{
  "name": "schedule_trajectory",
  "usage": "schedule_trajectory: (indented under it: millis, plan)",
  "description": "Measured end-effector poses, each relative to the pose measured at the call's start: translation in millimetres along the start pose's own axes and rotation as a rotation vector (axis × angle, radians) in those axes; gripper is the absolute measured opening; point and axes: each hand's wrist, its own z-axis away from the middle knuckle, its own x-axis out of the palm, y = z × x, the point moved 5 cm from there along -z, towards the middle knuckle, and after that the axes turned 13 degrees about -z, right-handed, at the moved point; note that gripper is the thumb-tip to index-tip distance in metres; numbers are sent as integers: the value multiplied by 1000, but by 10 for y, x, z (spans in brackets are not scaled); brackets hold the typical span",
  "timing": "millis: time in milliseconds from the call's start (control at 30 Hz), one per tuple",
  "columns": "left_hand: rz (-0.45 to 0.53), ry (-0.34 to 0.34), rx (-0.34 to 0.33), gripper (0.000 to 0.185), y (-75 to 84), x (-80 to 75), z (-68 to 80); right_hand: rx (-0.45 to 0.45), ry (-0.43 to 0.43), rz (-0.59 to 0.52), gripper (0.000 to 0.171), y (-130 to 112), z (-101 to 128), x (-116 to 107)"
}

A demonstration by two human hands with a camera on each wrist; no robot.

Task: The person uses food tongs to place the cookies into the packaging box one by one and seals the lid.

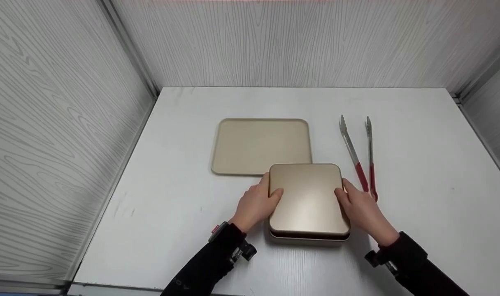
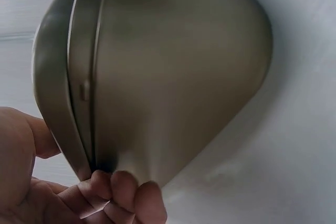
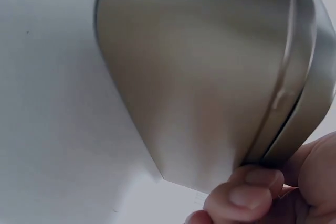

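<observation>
A gold metal tin stands near the front of the table, its body [image 1: 307, 241] showing below a rounded rectangular lid [image 1: 309, 197]. The lid sits over the tin slightly tilted, with a dark gap along the near edge. My left hand [image 1: 256, 205] grips the lid's left side, thumb on top and fingers down the side. On the opposite side my right hand [image 1: 363, 207] holds the lid the same way. Both wrist views show curled fingertips at the seam between the lid [image 2: 52, 87] and the tin's body [image 3: 194, 77].
Behind the tin lies a flat beige tray [image 1: 262, 146], its near right corner overlapped by the lid in the head view. Metal tongs [image 1: 359, 168] with red handles lie spread to the right, close by the right hand. Grey wood-grain panels [image 1: 274, 45] enclose the white table [image 1: 159, 205].
</observation>
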Motion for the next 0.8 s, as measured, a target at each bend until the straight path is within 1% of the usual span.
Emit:
schedule_trajectory:
  millis: [367, 500, 667, 800]
  plan:
    - [89, -33, 38, 71, -3, -15, 26, 17, -62, -46, 63, 7, 30, -4]
    - [105, -43, 47, 72, 0, -17, 42, 30, -78, -57, 67, 27, 57, -2]
    - [125, -73, 49, 74, -10, -5, 50, 47, -100, -89, 71, 47, 88, 11]
    - [128, -84, 60, 75, -25, 8, 40, 56, -101, -104, 73, 47, 107, 21]
